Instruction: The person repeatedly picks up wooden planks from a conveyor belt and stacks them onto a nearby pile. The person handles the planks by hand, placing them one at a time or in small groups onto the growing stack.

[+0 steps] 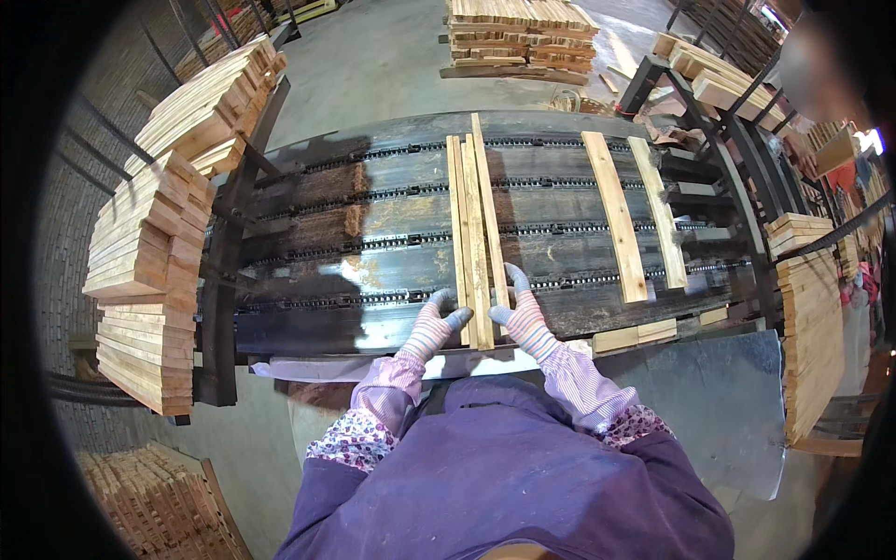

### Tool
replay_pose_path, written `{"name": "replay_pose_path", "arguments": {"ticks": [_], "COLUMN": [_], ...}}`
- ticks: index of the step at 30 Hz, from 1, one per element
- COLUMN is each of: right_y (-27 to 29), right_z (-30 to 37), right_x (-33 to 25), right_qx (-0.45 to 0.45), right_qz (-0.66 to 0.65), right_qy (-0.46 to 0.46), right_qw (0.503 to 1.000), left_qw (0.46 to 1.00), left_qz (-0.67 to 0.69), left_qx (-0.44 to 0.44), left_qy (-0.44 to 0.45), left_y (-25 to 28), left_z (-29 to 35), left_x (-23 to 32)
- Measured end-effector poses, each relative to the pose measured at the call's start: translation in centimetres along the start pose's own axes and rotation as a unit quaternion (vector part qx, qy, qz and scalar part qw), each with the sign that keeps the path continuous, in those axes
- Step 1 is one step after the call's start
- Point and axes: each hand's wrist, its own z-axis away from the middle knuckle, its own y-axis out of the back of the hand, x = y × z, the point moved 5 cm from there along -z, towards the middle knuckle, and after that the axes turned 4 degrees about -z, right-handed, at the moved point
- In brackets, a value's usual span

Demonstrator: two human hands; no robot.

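A few long, narrow wooden slats lie side by side across the dark conveyor table, running away from me. Both hands wear grey-tipped gloves with striped cuffs. At the near end of the slats, my left hand presses in from the left, its thumb against the wood. From the opposite side, my right hand is closed on the rightmost slat, thumb toward the bundle. The slats are gripped between the two hands. Farther right on the chains rest two separate boards, one wider and one paler and rough-edged.
Stacked boards stand along the left frame, with another stack at right. More wood is piled beyond the table. Chains cross the tabletop. At upper right, another person's hand is beside a board.
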Motion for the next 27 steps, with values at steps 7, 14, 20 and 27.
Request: {"name": "replay_pose_path", "arguments": {"ticks": [7, 14, 20, 27], "right_y": [0.8, 0.8, -0.6, -1.8], "right_z": [0.6, 0.8, 1.3, 1.6], "right_x": [-1.1, -2.1, -3.8, -5.0], "right_qx": [-0.002, -0.023, -0.031, -0.041], "right_qz": [-0.010, -0.039, -0.058, -0.060], "right_qy": [-0.008, 0.034, 0.010, -0.004], "right_qw": [1.000, 0.998, 0.998, 0.997], "left_qw": [0.997, 0.932, 0.952, 0.922], "left_qz": [0.035, 0.316, -0.274, -0.331], "left_qx": [0.057, 0.176, 0.135, 0.192], "left_qy": [-0.027, 0.013, 0.016, 0.053], "left_y": [5.8, 10.4, 10.7, 9.0], "left_z": [0.5, 1.2, 1.3, 1.2], "left_x": [-0.2, -2.9, -1.0, 5.1]}}
